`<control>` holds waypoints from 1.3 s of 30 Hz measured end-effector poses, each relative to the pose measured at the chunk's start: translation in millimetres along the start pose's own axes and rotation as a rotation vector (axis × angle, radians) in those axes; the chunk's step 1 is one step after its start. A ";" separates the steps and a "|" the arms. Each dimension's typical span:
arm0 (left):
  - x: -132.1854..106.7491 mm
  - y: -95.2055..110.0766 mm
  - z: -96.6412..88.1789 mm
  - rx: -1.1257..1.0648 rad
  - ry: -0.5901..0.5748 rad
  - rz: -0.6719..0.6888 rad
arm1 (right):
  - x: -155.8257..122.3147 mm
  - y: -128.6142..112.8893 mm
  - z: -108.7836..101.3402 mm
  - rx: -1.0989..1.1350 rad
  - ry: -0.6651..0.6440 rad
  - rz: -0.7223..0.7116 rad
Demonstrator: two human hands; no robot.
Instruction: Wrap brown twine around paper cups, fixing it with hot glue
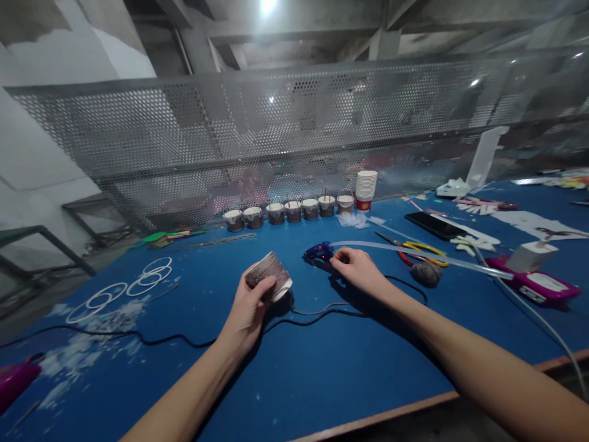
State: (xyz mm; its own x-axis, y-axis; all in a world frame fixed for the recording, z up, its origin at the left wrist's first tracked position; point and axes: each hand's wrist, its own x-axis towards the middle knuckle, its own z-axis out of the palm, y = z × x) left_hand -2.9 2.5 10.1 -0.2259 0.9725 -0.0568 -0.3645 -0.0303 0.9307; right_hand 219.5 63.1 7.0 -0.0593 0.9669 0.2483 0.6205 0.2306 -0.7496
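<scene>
At a blue table [322,380], our left hand [246,304] grips one string-wrapped paper cup [270,268], tilted, seemingly to expose its side; our right hand [356,267] curls at one blue glue gun [318,252], its hold unclear. Seven wrapped cups [293,213] line the back, apparently to free working room, beside one paper-cup stack [367,187].

Left of the small blue glue gun [317,252], the left hand [248,302] grips a white paper cup wrapped in brown cord [267,274]; the right hand [353,267] is at the gun's right end, its hold unclear. Behind the gun stand seven white-rimmed brown cups [293,213].
</scene>
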 end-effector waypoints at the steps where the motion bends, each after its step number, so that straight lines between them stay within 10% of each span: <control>1: -0.1 0.0 0.1 -0.002 0.004 -0.001 | -2.2 -1.8 -0.6 -0.005 -0.001 -0.002; 11: -3.6 -5.3 7.6 -0.011 0.000 0.017 | -50.3 -38.7 32.1 0.328 -0.309 -0.121; 28: -10.2 -14.4 15.9 0.067 0.078 0.019 | -51.4 -33.1 40.3 0.411 -0.150 -0.240; 39: -13.6 -14.5 14.8 0.190 0.095 0.078 | -53.6 -37.8 36.9 0.467 -0.285 -0.074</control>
State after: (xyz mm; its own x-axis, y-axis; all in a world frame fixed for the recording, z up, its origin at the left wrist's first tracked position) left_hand 18.9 -6.8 2.7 -0.3340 0.9426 -0.0072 -0.1678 -0.0519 0.9845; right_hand 170.4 6.6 -0.6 -0.3391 0.9226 0.1837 0.1979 0.2608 -0.9449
